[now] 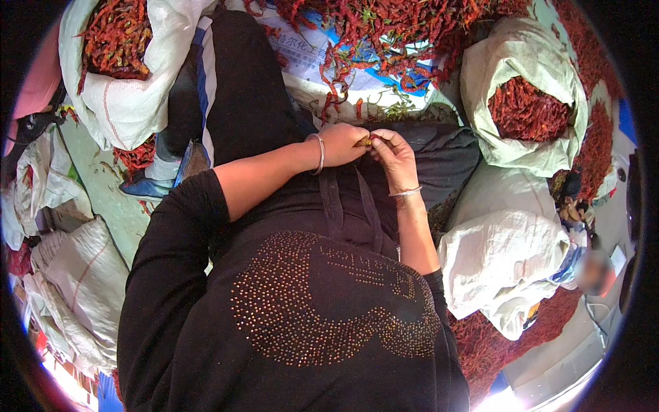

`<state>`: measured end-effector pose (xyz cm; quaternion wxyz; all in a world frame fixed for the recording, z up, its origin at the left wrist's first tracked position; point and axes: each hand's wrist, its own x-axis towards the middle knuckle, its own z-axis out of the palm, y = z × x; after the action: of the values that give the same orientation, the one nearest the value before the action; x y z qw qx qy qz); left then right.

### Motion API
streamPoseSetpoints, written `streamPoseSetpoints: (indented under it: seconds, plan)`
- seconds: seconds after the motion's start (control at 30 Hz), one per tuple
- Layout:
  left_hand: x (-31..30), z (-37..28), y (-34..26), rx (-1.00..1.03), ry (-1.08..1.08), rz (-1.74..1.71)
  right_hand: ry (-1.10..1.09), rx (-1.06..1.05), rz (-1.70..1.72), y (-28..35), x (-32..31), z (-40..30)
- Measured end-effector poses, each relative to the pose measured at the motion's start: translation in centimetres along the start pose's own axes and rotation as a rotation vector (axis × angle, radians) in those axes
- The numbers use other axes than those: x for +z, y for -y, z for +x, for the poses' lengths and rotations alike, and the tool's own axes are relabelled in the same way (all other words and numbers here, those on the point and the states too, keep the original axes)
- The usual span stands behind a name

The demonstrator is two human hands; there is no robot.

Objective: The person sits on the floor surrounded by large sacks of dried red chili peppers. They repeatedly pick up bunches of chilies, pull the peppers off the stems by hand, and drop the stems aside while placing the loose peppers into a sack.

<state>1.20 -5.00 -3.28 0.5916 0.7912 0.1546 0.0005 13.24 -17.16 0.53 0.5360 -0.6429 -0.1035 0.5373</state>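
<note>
In front of my lap, my left hand (pixel 342 145) and my right hand (pixel 395 154) meet fingertip to fingertip. Both pinch a small dried chili pepper (pixel 366 141), with a yellowish part near the left fingers and a red part near the right. The fingers cover much of it. Just beyond the hands, a heap of dried red chili peppers (pixel 386 26) lies on white and blue printed sheeting (pixel 298 51). Loose green stems (pixel 399 105) are scattered along its near edge.
At the upper left stands an open white woven sack (pixel 116 105) of chilies. Another open sack (pixel 515 56) of darker chilies stands upper right, above a white woven sack (pixel 502 257). Further chilies (pixel 515 335) cover the floor at right. A person's blue shoe (pixel 146 188) is at left.
</note>
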Motion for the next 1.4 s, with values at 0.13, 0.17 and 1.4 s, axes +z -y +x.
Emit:
streamPoseSetpoints:
  seconds: [0.13, 0.17, 1.4]
  plan:
    - [-0.2, 0.5, 0.3, -0.114, -0.019, 0.013, -0.069, -0.183, 0.030, 0.6, -0.9, 0.5]
    - [-0.1, 0.7, 0.6, -0.142, -0.035, 0.009, -0.135, -0.124, 0.106, 1.3, -1.2, 0.3]
    - [-3.3, -4.5, -2.6, -0.654, -0.379, -1.443, -0.201, -0.627, -1.506, -1.5, 2.5, 9.4]
